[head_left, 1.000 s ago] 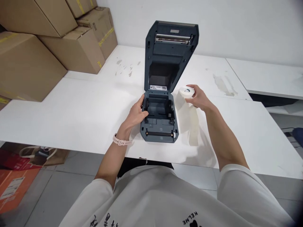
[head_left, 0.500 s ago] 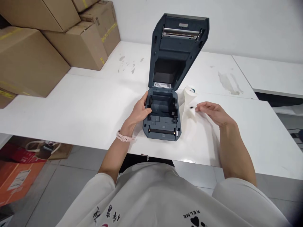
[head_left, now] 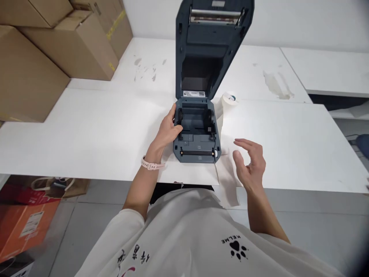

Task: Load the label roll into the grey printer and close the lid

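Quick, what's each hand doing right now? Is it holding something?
Left hand: closed on the side edge of the dark blue-grey plastic machine.
Right hand: open, holding nothing, near the long off-white paper strip.

brown cartons (head_left: 65, 52) stacked at left, an orange box (head_left: 27, 231) below

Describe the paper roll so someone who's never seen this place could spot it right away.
On the white table, find the dark machine with its lid raised. Just to the right of where that lid meets the base sits the paper roll. It's small, rounded and white with a touch of teal at one end, unlike the boxy machine and brown cartons.
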Demonstrator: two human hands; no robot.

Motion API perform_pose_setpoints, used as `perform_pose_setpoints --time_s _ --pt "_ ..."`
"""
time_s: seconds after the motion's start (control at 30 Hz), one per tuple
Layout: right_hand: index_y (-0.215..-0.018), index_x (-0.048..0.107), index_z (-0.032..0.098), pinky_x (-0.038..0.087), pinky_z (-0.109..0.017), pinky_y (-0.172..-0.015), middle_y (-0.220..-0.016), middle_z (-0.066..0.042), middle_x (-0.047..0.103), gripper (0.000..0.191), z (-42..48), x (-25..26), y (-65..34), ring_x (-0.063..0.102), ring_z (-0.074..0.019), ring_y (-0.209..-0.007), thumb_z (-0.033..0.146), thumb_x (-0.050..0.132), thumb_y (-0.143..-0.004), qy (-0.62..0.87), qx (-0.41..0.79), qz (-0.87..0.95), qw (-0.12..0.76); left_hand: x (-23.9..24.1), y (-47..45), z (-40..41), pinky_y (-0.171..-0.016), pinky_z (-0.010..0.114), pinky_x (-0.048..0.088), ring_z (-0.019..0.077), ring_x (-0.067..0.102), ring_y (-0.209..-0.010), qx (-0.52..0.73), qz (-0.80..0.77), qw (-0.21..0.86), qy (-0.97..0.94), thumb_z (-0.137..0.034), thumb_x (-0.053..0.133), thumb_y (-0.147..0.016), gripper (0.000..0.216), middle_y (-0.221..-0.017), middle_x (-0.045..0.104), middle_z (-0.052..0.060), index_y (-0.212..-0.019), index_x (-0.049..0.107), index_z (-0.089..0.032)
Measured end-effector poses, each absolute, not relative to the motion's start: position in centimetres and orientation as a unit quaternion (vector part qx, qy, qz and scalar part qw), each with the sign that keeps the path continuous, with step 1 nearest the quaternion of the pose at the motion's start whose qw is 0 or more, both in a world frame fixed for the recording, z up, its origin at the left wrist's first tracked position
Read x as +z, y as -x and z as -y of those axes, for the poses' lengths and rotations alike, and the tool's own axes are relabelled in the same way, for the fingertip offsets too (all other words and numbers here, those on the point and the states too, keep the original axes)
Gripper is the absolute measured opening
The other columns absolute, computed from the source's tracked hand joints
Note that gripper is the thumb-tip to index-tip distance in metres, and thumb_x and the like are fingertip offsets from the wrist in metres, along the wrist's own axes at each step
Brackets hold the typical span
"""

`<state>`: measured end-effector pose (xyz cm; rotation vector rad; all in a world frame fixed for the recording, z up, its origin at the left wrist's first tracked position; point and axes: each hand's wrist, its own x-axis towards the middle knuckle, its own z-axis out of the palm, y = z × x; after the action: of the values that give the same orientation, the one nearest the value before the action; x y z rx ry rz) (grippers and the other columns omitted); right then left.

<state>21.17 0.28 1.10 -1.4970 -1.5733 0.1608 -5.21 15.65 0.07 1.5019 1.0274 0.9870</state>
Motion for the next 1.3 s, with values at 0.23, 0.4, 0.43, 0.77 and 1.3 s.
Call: perform_pose_setpoints --time_s 0.23,0.4,0.43,0.77,1.3 --pt "-0.123 0.07 0.026 0.057 -0.058 -0.086 -0.117 -0.014 0.076 0.031 -1.8 0.5 -22.9 0.068 -0.0355 -0.106 0.034 0.049 -0.102 0.566 0.127 0.789 0.201 0.3 5.0 -15.5 -0.134 0.046 0.021 0.0333 0.022 -0.163 0.403 -0.434 0.508 -0.625 -0.026 0.07 -0.08 0.101 -0.173 0.033 0.005 -0.167 0.019 -0.025" --pt "-0.125 0.072 0.033 0.061 -0.045 -0.073 -0.11 -0.008 0.076 0.031 -1.6 5.4 -24.9 0.072 -0.0279 -0.091 0.044 0.063 -0.098 0.477 0.3 0.811 0.158 0.5 4.9 -15.4 -0.134 0.045 0.023 0.0322 0.025 -0.162 0.412 -0.425 0.508 -0.626 -0.026 0.07 -0.08 0.099 -0.172 0.036 0.005 -0.166 0.022 -0.026" --pt "-0.126 0.072 0.037 0.061 -0.043 -0.074 -0.11 -0.006 0.077 0.032 -1.7 6.8 -25.0 0.073 -0.0264 -0.091 0.045 0.067 -0.096 0.447 0.34 0.808 0.177 0.5 4.9 -15.4 -0.134 0.045 0.023 0.0319 0.025 -0.162 0.414 -0.425 0.508 -0.625 -0.026 0.07 -0.079 0.098 -0.171 0.036 0.005 -0.166 0.024 -0.027" --pt "-0.126 0.073 0.019 0.046 -0.054 -0.101 -0.124 -0.011 0.077 0.038 -14.6 7.9 -15.8 0.066 -0.0364 -0.114 0.031 0.065 -0.091 0.465 0.095 0.864 0.169 0.3 4.7 -15.7 -0.13 0.051 0.031 0.0344 0.04 -0.154 0.422 -0.432 0.504 -0.617 -0.019 0.065 -0.072 0.102 -0.168 0.041 0.009 -0.166 0.026 -0.021" --pt "-0.125 0.073 0.022 0.053 -0.049 -0.093 -0.136 -0.008 0.073 0.026 -3.8 4.4 -15.9 0.066 -0.0285 -0.114 0.028 0.059 -0.103 0.44 0.034 0.85 0.287 1.2 3.9 -14.6 -0.131 0.052 0.027 0.031 0.028 -0.16 0.406 -0.42 0.576 -0.572 -0.024 0.07 -0.077 0.113 -0.177 0.019 0.003 -0.167 0.004 -0.032"
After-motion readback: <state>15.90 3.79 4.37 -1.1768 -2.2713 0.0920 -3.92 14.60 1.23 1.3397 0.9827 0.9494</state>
